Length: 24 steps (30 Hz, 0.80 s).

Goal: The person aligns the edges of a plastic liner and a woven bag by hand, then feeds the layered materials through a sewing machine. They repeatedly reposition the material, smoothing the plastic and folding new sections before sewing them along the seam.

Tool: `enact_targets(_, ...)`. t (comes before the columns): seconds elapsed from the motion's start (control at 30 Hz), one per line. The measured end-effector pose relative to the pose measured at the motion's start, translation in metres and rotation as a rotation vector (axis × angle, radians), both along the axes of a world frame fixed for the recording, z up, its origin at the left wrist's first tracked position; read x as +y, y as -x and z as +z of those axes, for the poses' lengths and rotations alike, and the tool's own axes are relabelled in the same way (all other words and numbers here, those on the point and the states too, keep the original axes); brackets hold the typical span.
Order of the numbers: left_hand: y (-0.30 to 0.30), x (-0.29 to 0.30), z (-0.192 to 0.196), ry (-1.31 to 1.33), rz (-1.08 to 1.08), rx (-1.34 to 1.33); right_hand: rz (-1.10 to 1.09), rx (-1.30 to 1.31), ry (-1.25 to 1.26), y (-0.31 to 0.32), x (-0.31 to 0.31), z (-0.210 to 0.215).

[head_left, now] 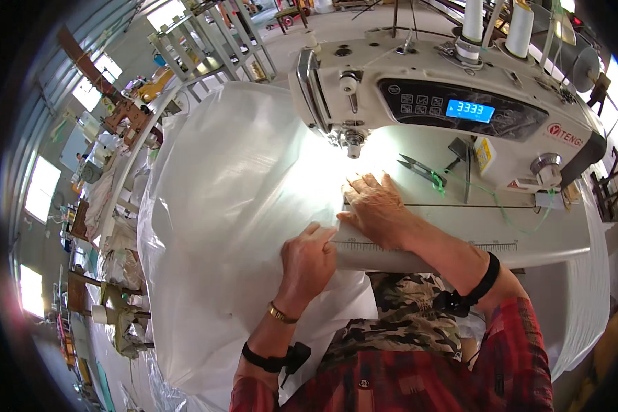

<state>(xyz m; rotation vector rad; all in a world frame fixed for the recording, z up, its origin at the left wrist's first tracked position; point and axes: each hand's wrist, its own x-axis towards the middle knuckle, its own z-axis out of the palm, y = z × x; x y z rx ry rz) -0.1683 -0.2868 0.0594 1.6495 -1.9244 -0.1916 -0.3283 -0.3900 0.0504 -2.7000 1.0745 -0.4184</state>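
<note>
A large sheet of translucent white plastic (220,185) lies over the left part of the sewing table and hangs over its front edge. My left hand (310,262) is closed on the sheet's right part near the table's front edge, the fingertips pinched together. Just in front of the sewing machine's needle area (353,145), my right hand (376,209) lies flat with fingers stretched forward, pressing at the sheet's edge. Bright lamp light washes out the spot beyond its fingertips, so the sheet's edge there is hard to make out. Above both hands stands the white sewing machine (426,75).
Thread snips (422,170) with a green thread lie right of the needle, beside a dark metal tool (460,161). White thread cones (520,31) stand on top of the machine. A printed ruler scale (494,246) runs along the table's front. Metal racks (209,51) stand behind.
</note>
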Motion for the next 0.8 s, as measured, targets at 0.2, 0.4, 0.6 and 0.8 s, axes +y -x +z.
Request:
enact_targets(0.2, 0.009, -0.054, -0.004, 0.034, 0.026, -0.057, -0.025, 0.028, 0.104, -0.004, -0.006, -0.009)
enact_targets(0.4, 0.013, -0.029, 0.008, -0.082, -0.032, 0.0, -0.022, -0.099, 0.273, 0.0, -0.009, -0.018)
enact_targets(0.6, 0.019, 0.096, -0.009, 0.037, -0.07, 0.118, -0.032, -0.094, 0.199, 0.002, -0.013, -0.018)
enact_targets(0.8, -0.012, 0.187, -0.058, -0.208, 0.085, -0.208, -0.082, -0.141, 0.282, 0.001, -0.007, -0.022)
